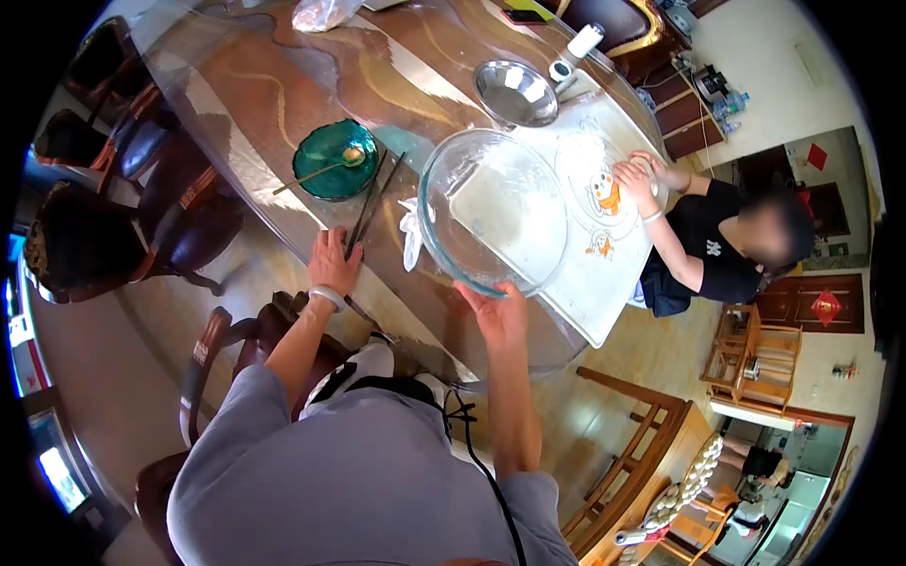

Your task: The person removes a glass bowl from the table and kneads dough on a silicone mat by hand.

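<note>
Pinching glass bowl [493, 215] with right hand [502, 316]; resting left hand [333, 264] by chopsticks [372, 191], grip unclear; "NY" on shirt [719, 231], 3 o'clock.

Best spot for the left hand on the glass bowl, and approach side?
Left rim of the glass bowl, from the left, probably: it's round and open-topped, that rim is exposed, and the right hand holds the near rim.

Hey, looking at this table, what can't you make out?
All in the head view:
Dark sticks: near ends, hidden at the left hand.
Glass bowl: whether its base touches anything, unclear through reflections.
Pale object: its full shape, partly covered by the co-worker's hands.
Plastic bag: cut off by the top edge, contents blurred.
</note>
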`<state>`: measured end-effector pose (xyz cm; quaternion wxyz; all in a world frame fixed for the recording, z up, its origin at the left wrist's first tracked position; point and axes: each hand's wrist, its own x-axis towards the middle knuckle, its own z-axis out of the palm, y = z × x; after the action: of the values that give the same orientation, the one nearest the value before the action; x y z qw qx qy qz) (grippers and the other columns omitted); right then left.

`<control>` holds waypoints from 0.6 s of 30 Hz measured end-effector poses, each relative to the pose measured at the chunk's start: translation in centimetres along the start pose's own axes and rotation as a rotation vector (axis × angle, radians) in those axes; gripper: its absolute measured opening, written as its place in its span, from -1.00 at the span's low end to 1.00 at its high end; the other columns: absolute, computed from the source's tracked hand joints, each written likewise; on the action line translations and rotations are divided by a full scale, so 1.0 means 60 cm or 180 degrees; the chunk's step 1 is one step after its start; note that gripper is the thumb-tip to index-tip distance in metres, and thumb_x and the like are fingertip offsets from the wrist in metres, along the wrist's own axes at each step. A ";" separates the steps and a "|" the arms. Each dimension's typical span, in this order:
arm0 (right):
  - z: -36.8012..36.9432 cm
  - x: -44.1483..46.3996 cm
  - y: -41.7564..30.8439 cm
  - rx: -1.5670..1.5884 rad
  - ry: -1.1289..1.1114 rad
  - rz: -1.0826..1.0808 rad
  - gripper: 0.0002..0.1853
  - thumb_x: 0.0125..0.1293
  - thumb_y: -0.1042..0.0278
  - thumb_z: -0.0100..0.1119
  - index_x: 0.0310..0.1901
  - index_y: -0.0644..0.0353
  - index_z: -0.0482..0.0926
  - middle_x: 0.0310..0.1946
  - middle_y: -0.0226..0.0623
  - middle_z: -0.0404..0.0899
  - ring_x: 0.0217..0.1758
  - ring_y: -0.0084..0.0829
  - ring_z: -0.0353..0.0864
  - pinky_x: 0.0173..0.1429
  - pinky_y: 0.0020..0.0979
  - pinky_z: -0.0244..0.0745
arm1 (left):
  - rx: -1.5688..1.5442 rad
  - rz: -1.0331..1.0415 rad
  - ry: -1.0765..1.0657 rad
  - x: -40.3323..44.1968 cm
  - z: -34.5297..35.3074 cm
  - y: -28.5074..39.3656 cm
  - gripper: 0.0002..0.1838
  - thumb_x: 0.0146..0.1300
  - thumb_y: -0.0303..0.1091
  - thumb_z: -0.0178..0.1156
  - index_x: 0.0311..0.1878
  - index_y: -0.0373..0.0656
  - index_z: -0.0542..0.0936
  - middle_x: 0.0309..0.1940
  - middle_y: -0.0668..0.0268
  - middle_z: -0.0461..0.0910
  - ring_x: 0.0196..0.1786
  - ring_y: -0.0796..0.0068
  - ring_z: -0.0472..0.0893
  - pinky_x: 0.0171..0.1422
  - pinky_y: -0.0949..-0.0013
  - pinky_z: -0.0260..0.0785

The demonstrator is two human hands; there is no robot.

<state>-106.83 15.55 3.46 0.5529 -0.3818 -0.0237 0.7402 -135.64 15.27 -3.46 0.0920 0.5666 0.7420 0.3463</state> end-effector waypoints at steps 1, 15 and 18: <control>0.012 0.018 0.001 0.0002 0.0043 0.0050 -0.68 0.11 0.51 -0.07 -0.11 0.53 0.27 0.02 0.18 0.39 0.10 0.17 0.44 0.16 0.10 0.51 | -0.0199 -0.0146 0.0002 0.006 0.003 -0.006 -0.59 0.17 -0.19 0.21 0.02 -0.18 0.41 -0.23 0.09 0.49 -0.16 0.10 0.51 -0.07 0.19 0.38; 0.149 0.179 0.033 -0.0534 -0.0100 0.0280 -0.90 0.08 0.52 -0.03 -0.40 0.35 0.29 -0.25 0.02 0.43 -0.14 0.01 0.57 -0.02 -0.03 0.65 | -0.3356 -0.2350 0.0035 0.145 0.017 -0.073 -0.43 0.35 0.01 -0.01 0.19 -0.19 0.10 -0.32 0.07 0.61 -0.36 0.39 0.63 -0.39 0.45 0.42; 0.160 0.194 0.036 -0.0653 -0.0218 0.0274 -0.87 0.09 0.50 -0.03 -0.36 0.37 0.30 -0.21 0.09 0.44 -0.14 0.02 0.57 -0.03 -0.03 0.65 | -0.3377 -0.2206 -0.0021 0.160 0.017 -0.095 -0.32 0.35 0.04 0.00 0.29 -0.22 0.03 -0.35 0.13 0.60 -0.37 0.44 0.61 -0.39 0.46 0.42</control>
<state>-115.37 28.19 3.02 0.4775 -0.4115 -0.1019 0.7696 -142.82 23.69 -5.28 0.4694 0.1719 0.6095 0.6154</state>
